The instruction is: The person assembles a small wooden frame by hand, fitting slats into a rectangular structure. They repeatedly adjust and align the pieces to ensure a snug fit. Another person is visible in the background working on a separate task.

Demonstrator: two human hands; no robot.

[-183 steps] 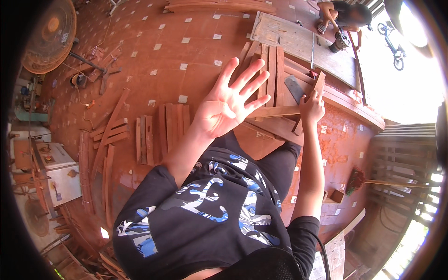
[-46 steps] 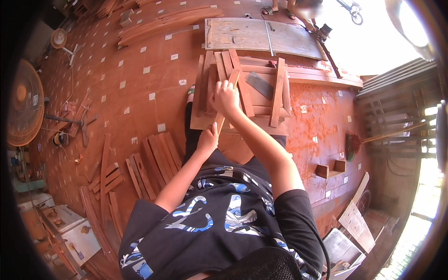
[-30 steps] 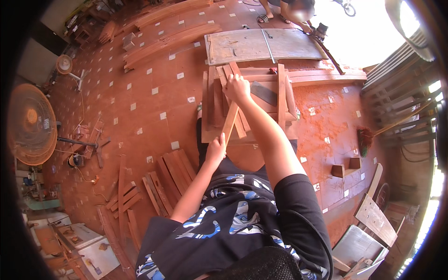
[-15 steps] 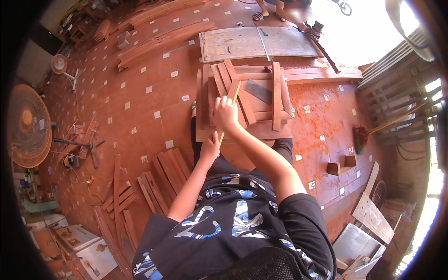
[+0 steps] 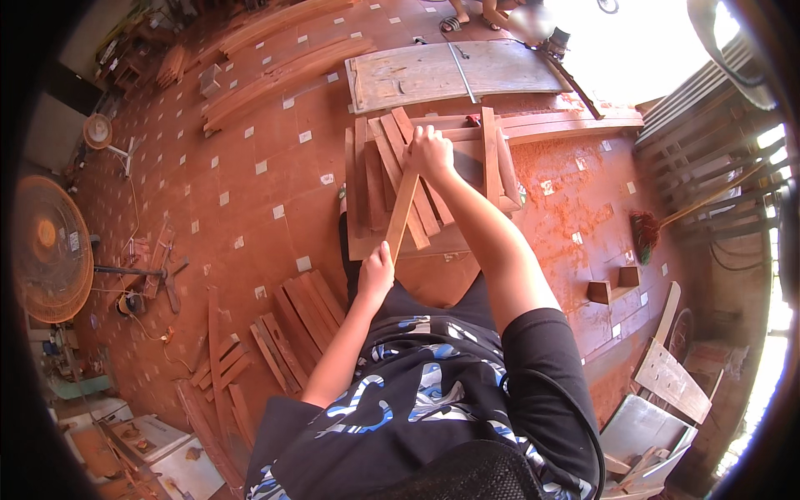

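A narrow wooden slat [image 5: 403, 212] slants away from my lap, over a low wooden work surface [image 5: 443, 242]. My left hand [image 5: 377, 272] is closed round its near end. At the far end my right hand [image 5: 432, 152] is closed over the slat; whether its fingers also hold something small cannot be seen. Under and beside the slat lie several loose wooden strips [image 5: 392, 158], angled across the work surface. Another wooden strip [image 5: 490, 158] lies to the right of my right forearm. A dark flat plate [image 5: 468, 165] is partly hidden by that forearm.
Wooden pieces [image 5: 304, 312] lie on the floor to my left, near a large standing fan [image 5: 52, 247]. A long board [image 5: 454, 77] lies beyond the work surface, with a person's hand and feet [image 5: 493, 18] behind it. Sawdust [image 5: 550, 179] and a broom [image 5: 645, 235] are on the right.
My right hand has slid away from me along the slat, from its middle to its far end. The left hand still holds the near end. The view has shifted slightly.
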